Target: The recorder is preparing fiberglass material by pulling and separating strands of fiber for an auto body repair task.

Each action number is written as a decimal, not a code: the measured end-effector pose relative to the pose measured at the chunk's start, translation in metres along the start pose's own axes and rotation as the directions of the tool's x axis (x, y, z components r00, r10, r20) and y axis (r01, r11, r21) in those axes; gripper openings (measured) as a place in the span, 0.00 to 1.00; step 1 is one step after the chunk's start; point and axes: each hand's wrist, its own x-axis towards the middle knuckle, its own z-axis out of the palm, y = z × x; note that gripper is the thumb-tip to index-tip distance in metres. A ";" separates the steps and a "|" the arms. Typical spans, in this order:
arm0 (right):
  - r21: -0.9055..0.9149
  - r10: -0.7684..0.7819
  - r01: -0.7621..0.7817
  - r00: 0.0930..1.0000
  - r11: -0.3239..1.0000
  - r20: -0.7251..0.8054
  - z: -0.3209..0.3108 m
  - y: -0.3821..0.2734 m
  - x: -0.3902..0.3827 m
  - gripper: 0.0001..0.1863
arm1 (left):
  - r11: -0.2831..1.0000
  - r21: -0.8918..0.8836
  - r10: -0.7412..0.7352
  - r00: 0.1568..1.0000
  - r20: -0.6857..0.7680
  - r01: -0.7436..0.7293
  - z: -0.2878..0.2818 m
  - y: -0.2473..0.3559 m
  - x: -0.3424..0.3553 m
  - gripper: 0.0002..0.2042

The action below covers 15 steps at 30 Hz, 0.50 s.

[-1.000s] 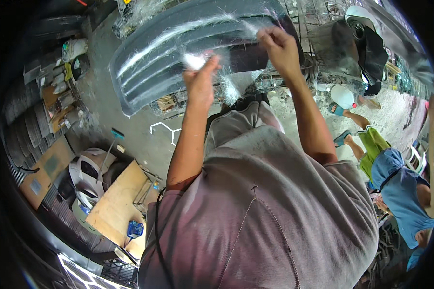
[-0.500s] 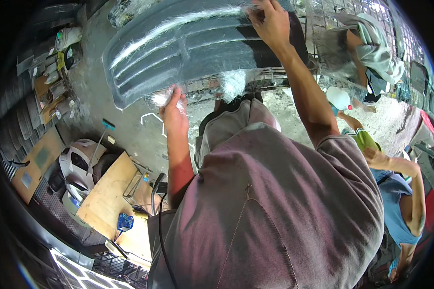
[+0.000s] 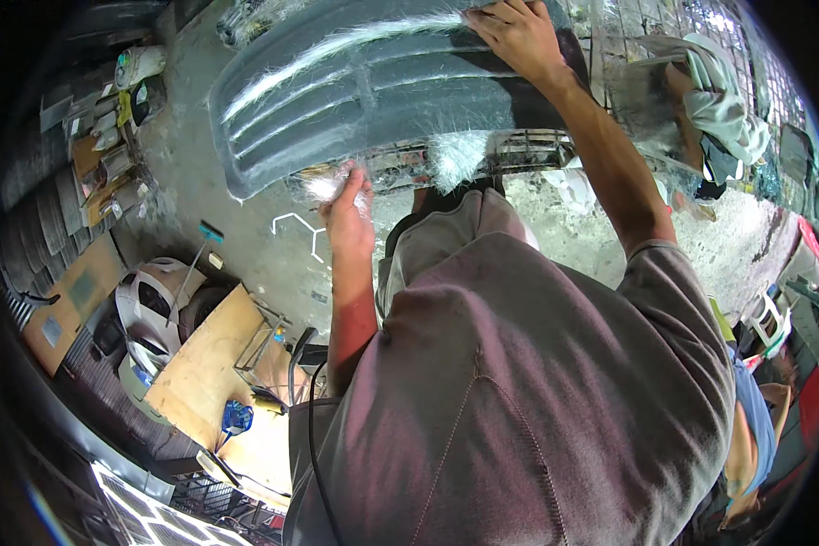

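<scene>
A dark grey moulded panel (image 3: 364, 136) with long slot-like recesses lies across the top of the view. White fibre strands (image 3: 337, 56) run along its far groove. At the strip's right end, my right hand (image 3: 524, 38) has its bent fingers closed down on the strands; its fingertips are partly hidden. My left hand (image 3: 349, 205) is just off the panel's near edge, gripping a small tuft of white fibre (image 3: 324, 186) between thumb and fingers. A larger clump of white fibre (image 3: 456, 156) sits at the near edge, in front of my body.
The panel rests over a metal grid (image 3: 532, 141). Left of me are a wooden board (image 3: 187, 369), a pale car-like body part (image 3: 150, 296) and a squeegee (image 3: 211, 232). A person in blue (image 3: 755, 428) is at the right. Grey cloth (image 3: 723, 105) lies at the far right.
The view has shifted slightly, so panel and hands sit a little further right. My right hand stays at the strip's end with its fingers lower. The person at the right has moved lower and is mostly hidden.
</scene>
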 end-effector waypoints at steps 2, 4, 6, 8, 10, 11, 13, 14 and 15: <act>0.055 0.047 -0.042 0.996 0.998 -0.082 0.000 -0.002 0.000 0.08 | 1.000 0.002 -0.005 1.000 0.010 0.005 -0.001 -0.002 0.000 0.14; 0.123 0.090 -0.070 0.983 0.990 -0.161 -0.007 -0.010 0.005 0.07 | 1.000 0.000 -0.024 0.999 0.023 0.024 -0.006 -0.004 0.000 0.13; 0.181 0.201 -0.175 0.969 0.968 -0.141 -0.021 -0.018 0.005 0.07 | 1.000 -0.019 -0.021 1.000 0.014 0.021 -0.010 -0.006 -0.002 0.13; 0.164 0.200 -0.175 0.968 0.971 -0.149 -0.021 -0.022 0.005 0.07 | 0.999 -0.038 -0.016 1.000 0.005 0.016 -0.013 -0.010 -0.002 0.14; 0.135 0.208 -0.188 0.965 0.973 -0.158 -0.018 -0.024 0.004 0.07 | 1.000 -0.017 -0.022 1.000 0.005 0.022 -0.013 -0.014 -0.001 0.13; 0.139 0.171 -0.152 0.975 0.979 -0.144 -0.011 -0.026 0.008 0.07 | 1.000 -0.016 -0.019 1.000 0.006 0.019 -0.014 -0.015 0.000 0.13; 0.133 0.141 -0.124 0.981 0.983 -0.131 0.005 -0.023 0.011 0.07 | 0.998 -0.039 -0.054 0.998 0.023 0.055 -0.010 -0.013 -0.002 0.13; 0.092 0.104 -0.097 0.992 0.991 -0.068 0.015 -0.019 0.013 0.07 | 0.998 -0.036 -0.056 0.998 0.032 0.057 -0.007 -0.011 -0.003 0.13; 0.058 0.062 -0.061 0.998 0.996 -0.004 0.018 -0.021 0.018 0.07 | 0.997 -0.055 -0.049 0.998 0.043 0.051 -0.005 -0.008 -0.005 0.13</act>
